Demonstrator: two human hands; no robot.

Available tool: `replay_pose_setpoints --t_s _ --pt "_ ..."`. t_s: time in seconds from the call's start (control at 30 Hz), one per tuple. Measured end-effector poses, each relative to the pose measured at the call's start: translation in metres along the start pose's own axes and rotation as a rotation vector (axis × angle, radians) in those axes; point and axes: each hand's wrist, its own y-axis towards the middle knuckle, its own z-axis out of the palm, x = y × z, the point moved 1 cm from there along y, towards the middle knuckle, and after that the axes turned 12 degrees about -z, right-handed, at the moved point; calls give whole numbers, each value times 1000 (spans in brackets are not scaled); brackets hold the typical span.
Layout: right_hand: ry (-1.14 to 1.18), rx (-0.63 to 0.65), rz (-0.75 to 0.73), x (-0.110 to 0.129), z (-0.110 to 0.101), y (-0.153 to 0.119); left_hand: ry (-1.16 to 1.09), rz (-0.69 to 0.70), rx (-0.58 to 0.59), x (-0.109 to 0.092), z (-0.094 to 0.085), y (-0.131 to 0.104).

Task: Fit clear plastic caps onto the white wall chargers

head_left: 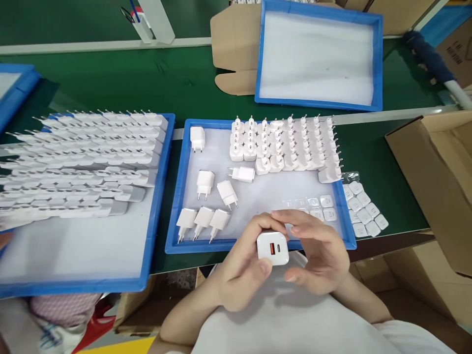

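Observation:
A white USB wall charger (266, 242) is held in my left hand (245, 265), its port face turned up toward me with an orange slot and a small oval one. Fingers and thumb grip it from the left side. My right hand (319, 250) is curved beside the charger, thumb and fingers apart, nothing held in it. Beyond my hands lies a blue-rimmed tray (177, 189) with loose chargers (205, 182) on its left and packed rows of chargers (283, 142) standing prongs up at the back. Clear sheets of square white covers (326, 201) lie at its right front.
More square covers (365, 214) rest on the green table right of the tray. A second blue tray (157, 216) at left holds long rows of chargers. Another blue tray (378, 64) sits at the back, near cardboard. An open cardboard box (424, 191) stands at right.

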Motion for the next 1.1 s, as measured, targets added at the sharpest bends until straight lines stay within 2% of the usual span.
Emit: replay_pose_setpoints --t_s 0.13,0.3,0.4,0.6,0.77,0.9,1.03,1.1 --pt "-103 21 -54 -4 3 -1 -161 -74 -1 1 0 0" --pt "-157 51 -90 -3 2 3 -43 23 -80 4 6 6" --pt "-199 81 -118 -2 2 4 -45 33 -109 3 8 7" --pt "-288 115 -167 -5 1 1 -105 -51 -12 1 4 -1" --pt "-296 179 -127 -3 -1 2 -155 -68 19 3 1 -4" --pt "-289 240 -141 -3 0 2 -188 -94 -62 8 2 -1" --pt "-188 181 -143 -8 4 -4 -184 -124 -166 13 4 1" --pt "-150 164 -95 -11 7 -8 -162 -121 -196 16 5 2"
